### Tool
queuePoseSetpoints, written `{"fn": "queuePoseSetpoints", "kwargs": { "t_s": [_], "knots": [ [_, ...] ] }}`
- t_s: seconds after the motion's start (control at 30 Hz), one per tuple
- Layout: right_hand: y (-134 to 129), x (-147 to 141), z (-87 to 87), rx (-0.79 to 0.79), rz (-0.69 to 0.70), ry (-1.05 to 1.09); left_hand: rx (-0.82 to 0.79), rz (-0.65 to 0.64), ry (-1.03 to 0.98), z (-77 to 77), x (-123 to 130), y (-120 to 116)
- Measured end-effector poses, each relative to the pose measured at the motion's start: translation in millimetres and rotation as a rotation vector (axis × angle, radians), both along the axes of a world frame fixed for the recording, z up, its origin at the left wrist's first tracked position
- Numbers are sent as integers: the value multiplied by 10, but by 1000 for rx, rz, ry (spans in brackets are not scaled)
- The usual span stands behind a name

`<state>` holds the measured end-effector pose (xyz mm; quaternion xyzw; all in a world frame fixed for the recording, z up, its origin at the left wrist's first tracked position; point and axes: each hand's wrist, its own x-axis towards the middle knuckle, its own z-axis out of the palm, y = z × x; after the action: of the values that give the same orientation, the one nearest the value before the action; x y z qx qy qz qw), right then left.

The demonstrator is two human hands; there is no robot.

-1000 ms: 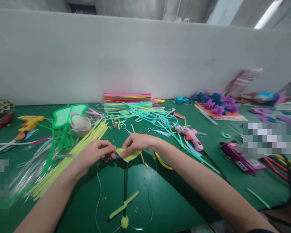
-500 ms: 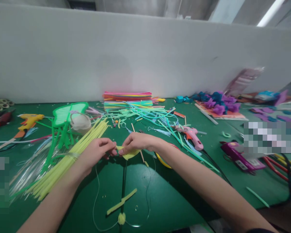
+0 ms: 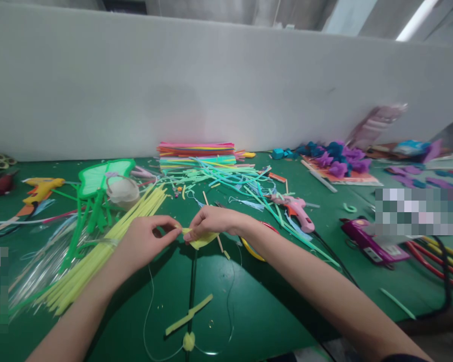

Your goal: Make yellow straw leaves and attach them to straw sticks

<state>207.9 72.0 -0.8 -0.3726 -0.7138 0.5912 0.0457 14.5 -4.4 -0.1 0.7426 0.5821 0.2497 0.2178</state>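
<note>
A small yellow fuzzy piece (image 3: 204, 241), looking like shaped pipe cleaner, is pinched at its left tip between both my hands over the middle of the table. My left hand (image 3: 151, 236) closes thumb and forefinger on that tip. My right hand (image 3: 211, 221) grips the piece from above and hides part of it. Thin clear thread (image 3: 145, 311) hangs in a loop below, with a yellow fuzzy ball (image 3: 189, 342) at its bottom. Inside the loop lies a bent yellow pipe cleaner (image 3: 189, 315). Under my left forearm is a bundle of yellow pipe cleaners (image 3: 136, 211).
A pink glue gun (image 3: 296, 208) lies right of centre, a yellow glue gun (image 3: 41, 188) at the left. Coloured pipe cleaners (image 3: 196, 151) are heaped at the back below a white partition (image 3: 211, 75). A purple device (image 3: 373, 244) and purple flowers (image 3: 335, 161) are at the right.
My left thumb and forefinger have straightened into a pinch on the yellow piece's tip. My right hand is nearly unmoved, and the view has shifted slightly.
</note>
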Motion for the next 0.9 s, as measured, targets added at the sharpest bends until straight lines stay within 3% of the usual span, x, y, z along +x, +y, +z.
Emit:
{"fn": "queuePoseSetpoints", "kwargs": {
  "t_s": [0.13,0.23,0.33,0.47,0.6,0.73,0.9],
  "knots": [
    [10,-1,-9,-33,-9,32,281,-139,236,-70,-36,-9],
    [8,8,-9,-51,-10,27,314,-180,253,-76,-47,-7],
    [4,18,-18,-45,20,24,130,-96,58,-36,-71,24],
    [7,6,-40,-18,44,13,-313,163,-445,-33,-153,98],
    [8,-34,-30,28,57,-21,-605,89,-595,-90,-185,114],
    [11,-62,-20,28,67,-30,-712,36,-581,-102,-152,86],
    [26,-74,-55,13,54,-31,-703,58,-587,-107,-111,75]
  ]
}}
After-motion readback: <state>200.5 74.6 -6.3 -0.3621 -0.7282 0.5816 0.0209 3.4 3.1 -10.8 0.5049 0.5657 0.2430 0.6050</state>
